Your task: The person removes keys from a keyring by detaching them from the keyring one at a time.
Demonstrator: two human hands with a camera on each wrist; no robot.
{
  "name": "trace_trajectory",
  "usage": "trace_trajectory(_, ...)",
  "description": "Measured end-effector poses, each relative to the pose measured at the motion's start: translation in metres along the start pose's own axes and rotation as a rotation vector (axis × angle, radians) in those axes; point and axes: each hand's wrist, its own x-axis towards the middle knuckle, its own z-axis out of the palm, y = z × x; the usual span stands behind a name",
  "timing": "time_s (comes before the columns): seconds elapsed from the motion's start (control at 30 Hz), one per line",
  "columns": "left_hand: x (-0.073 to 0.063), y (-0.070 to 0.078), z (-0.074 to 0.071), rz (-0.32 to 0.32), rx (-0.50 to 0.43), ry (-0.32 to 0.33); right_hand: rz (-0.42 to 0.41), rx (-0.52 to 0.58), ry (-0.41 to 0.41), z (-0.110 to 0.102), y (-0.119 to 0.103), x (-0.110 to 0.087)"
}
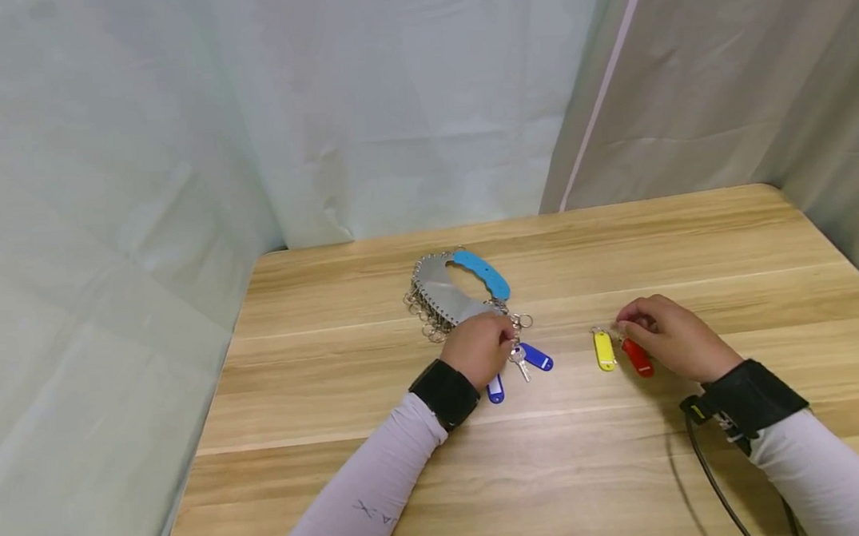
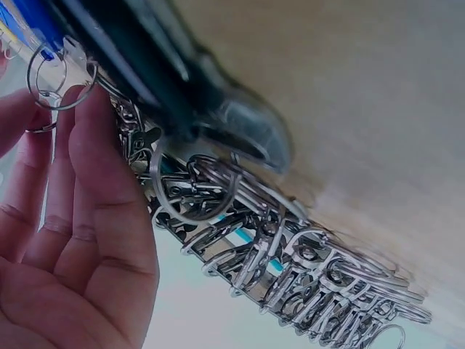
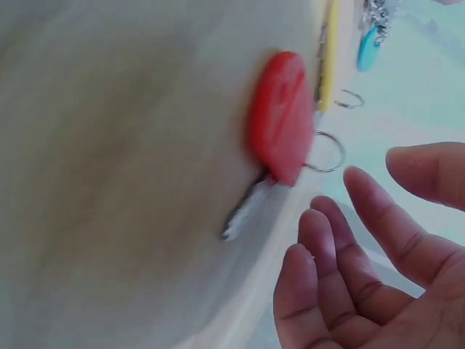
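A crescent-shaped metal key holder [image 1: 437, 285] with a blue handle [image 1: 483, 274] lies on the table, its curved edge lined with metal rings. At its near end my left hand [image 1: 476, 347] pinches a small metal ring [image 2: 41, 129] between thumb and fingers. Beside that hand are a silver key [image 1: 522, 365] and two blue key tags [image 1: 537, 357]. My right hand [image 1: 677, 337] is at a red key tag [image 1: 637, 358], its fingers and thumb apart near the tag's ring [image 3: 338, 154]. A key [image 3: 245, 207] shows under the red tag.
A yellow key tag [image 1: 603, 351] lies just left of the red one. The wooden table [image 1: 319, 385] meets pale curtains [image 1: 408, 109] at its back edge. A black cable [image 1: 716, 483] hangs from the right wrist strap.
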Motion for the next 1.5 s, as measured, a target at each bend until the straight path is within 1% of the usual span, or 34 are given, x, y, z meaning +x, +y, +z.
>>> trace_trajectory(0.07,0.0,0.001,-0.001,-0.012,-0.02,-0.001,-0.008,0.008,0.024,0.0,-0.005,0.0)
trace_trajectory(0.17,0.0,0.002,-0.002,-0.028,-0.035,0.0,-0.01,0.024,0.034,0.0,-0.013,0.001)
trace_trajectory(0.27,0.0,0.002,-0.002,-0.039,-0.05,0.007,-0.007,0.04,0.023,0.0,-0.021,0.002)
trace_trajectory(0.37,0.0,0.002,-0.003,-0.042,-0.07,0.024,-0.023,0.057,0.014,0.002,-0.028,0.005)
trace_trajectory(0.73,0.0,0.0,-0.008,-0.046,-0.184,0.068,-0.122,0.128,-0.019,0.023,-0.056,0.025)
trace_trajectory(0.87,0.001,-0.001,-0.009,-0.041,-0.195,0.081,-0.154,0.158,-0.045,0.031,-0.067,0.033)
trace_trajectory(0.93,0.002,-0.002,-0.009,-0.04,-0.195,0.084,-0.157,0.178,-0.063,0.035,-0.071,0.037)
trace_trajectory(1.2,0.003,-0.002,-0.009,-0.027,-0.193,0.113,-0.194,0.228,-0.157,0.052,-0.08,0.046)
trace_trajectory(1.37,0.002,-0.002,-0.01,-0.01,-0.193,0.136,-0.212,0.218,-0.148,0.06,-0.084,0.051)
trace_trajectory(1.5,0.001,-0.001,-0.01,-0.015,-0.189,0.143,-0.212,0.194,-0.137,0.065,-0.088,0.056)
